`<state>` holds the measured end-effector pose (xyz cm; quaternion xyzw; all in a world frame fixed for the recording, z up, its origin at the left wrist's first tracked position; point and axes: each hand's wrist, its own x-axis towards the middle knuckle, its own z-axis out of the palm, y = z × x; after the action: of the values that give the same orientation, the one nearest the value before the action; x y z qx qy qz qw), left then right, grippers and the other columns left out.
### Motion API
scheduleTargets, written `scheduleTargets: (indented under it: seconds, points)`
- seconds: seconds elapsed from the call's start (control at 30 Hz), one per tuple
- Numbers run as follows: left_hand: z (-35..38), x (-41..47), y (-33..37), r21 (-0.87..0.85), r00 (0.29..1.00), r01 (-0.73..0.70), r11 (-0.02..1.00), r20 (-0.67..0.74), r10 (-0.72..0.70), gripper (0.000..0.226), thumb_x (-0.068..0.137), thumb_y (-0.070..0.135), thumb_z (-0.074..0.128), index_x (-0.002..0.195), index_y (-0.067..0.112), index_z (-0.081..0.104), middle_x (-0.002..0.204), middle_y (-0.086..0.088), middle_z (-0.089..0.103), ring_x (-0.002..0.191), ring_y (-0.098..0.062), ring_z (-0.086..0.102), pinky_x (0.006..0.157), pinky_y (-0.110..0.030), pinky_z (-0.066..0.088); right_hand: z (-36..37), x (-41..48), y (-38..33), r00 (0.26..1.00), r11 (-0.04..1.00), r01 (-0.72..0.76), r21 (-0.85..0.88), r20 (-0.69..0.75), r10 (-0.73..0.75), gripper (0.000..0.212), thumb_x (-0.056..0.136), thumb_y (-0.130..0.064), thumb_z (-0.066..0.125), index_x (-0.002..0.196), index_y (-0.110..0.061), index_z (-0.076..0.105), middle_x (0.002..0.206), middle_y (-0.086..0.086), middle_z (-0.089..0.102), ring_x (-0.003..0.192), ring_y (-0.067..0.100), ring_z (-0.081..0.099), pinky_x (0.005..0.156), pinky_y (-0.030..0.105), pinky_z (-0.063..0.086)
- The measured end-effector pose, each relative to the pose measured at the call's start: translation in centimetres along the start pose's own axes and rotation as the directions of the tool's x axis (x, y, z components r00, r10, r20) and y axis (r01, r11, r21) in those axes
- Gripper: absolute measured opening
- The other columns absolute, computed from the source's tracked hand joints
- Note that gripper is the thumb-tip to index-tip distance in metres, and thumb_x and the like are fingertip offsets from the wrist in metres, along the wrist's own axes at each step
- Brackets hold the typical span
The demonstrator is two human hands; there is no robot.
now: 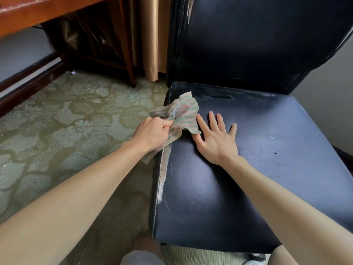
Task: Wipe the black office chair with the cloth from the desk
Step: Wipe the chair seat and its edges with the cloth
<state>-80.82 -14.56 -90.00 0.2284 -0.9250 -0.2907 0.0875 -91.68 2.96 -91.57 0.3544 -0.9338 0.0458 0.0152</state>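
Black vinyl, scuffed and dusty, covers the chair seat [257, 178] that fills the right of my feed. The striped pink-and-green cloth [183, 117] sits bunched at the seat's left edge, partly on the vinyl, with a tail hanging off the side. The left hand [152, 133] grips it, fingers curled into the folds. The right hand [215, 138] lies flat on the seat with fingers spread, holding nothing. Its index finger is just beside the cloth's corner, perhaps touching; the fold hides the contact.

My worries from here:
- A wadded cloth meets little surface, so a stroke would likely leave streaks of dust.
- The worn pale strip [163, 169] along the left seam looks flaky. Dragging fabric over it could snag or lift more coating.
- The hanging tail may brush the carpet [66, 121] and bring grit back onto the seat.
- The flat right palm lies in the path of a rightward sweep and could leave smears.
- I cannot see the chair's base, so a hard push might shift it.

No brand, label or legible writing shows on the chair, the cloth or the wooden desk [38, 14].
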Motion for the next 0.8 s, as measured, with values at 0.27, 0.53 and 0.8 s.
scheduleTargets:
  seconds: [0.27, 0.53, 0.8]
  points:
    - [0.4, 4.9, -0.3, -0.005, 0.999, 0.012, 1.0, 0.043, -0.011, 0.034, 0.1, 0.032, 0.045, 0.131, 0.038, 0.057, 0.136, 0.003, 0.058, 0.124, -0.028, 0.053, 0.099, -0.036, 0.043, 0.3, 1.3, -0.4, 0.997, 0.996, -0.074, 0.045, 0.017, 0.074, 0.064, 0.087, -0.064, 0.006, 0.149, -0.046, 0.006, 0.162, 0.003, 0.005, 0.149, 0.024, -0.006, 0.112, 0.064, -0.002]
    - [-0.7, -0.6, -0.5, -0.042, 0.999, -0.032, 0.999, 0.013, 0.032, 0.034, 0.095, 0.022, 0.047, 0.116, 0.038, 0.068, 0.064, 0.023, 0.064, 0.055, -0.002, 0.052, 0.056, -0.022, 0.036, 0.6, 1.0, -0.4, 0.997, 0.997, -0.078, 0.001, 0.015, 0.078, 0.072, 0.081, -0.065, 0.002, 0.15, -0.044, 0.005, 0.163, 0.002, 0.003, 0.149, 0.024, -0.006, 0.112, 0.064, -0.002]
    - [-0.3, -4.3, -0.3, 0.022, 0.999, -0.049, 0.999, 0.018, 0.049, 0.038, 0.097, 0.019, 0.045, 0.128, 0.034, 0.06, 0.109, -0.007, 0.071, 0.095, -0.032, 0.065, 0.086, -0.031, 0.047, 0.4, 0.8, -0.3, 0.998, 0.998, -0.048, -0.026, 0.031, 0.049, 0.073, 0.084, -0.074, 0.001, 0.15, -0.043, 0.007, 0.163, 0.003, 0.002, 0.149, 0.024, -0.006, 0.111, 0.065, -0.001]
